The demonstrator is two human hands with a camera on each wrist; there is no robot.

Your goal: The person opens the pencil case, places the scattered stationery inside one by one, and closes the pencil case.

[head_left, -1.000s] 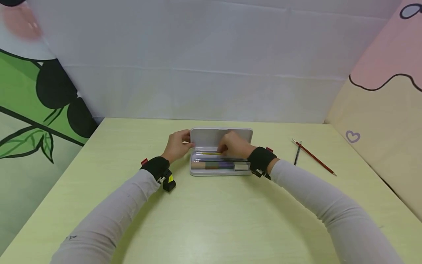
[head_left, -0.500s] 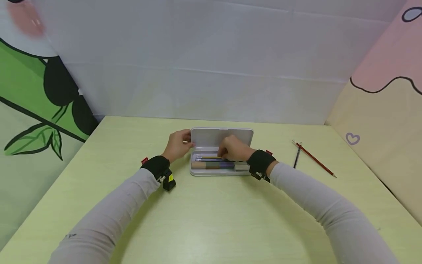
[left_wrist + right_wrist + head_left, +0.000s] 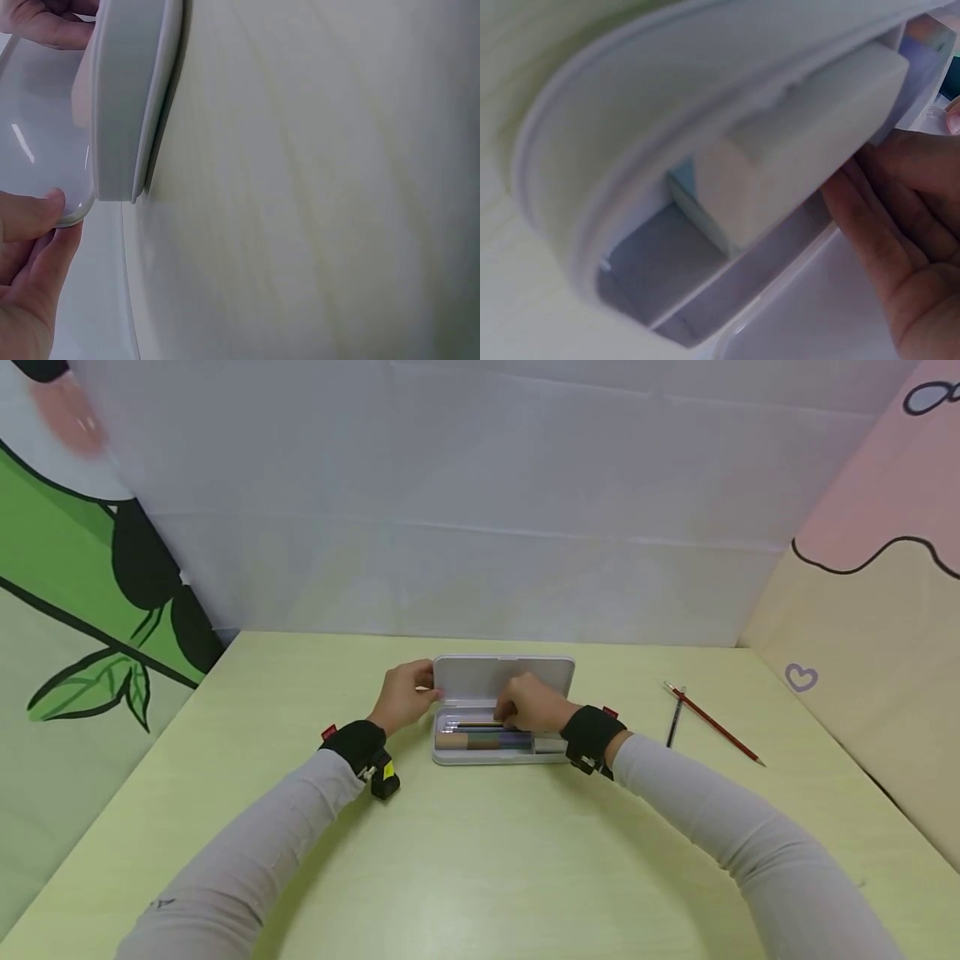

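Note:
A white pencil case (image 3: 500, 758) lies on the table with its lid (image 3: 472, 678) raised. My left hand (image 3: 402, 696) pinches the lid's left edge between thumb and fingers, as the left wrist view shows. Inside the case, my right hand (image 3: 534, 703) has its fingers curled down at a yellow pencil (image 3: 471, 722), which lies beside dark pencils. The right fingertips are partly hidden. In front of the pencils sits a long eraser-like block (image 3: 483, 741) in tan and purple sections. A white eraser (image 3: 817, 135) stands in the compartment near the right hand.
To the right, a red pencil (image 3: 716, 725) lies across a dark pencil (image 3: 676, 718). The light wooden table (image 3: 480, 860) runs back to a white cloth wall (image 3: 480, 527). Printed panels stand at left and right.
My right hand has brought the yellow pencil from the back of the case slightly forward and down, against the dark pencils. The left hand stays at the lid.

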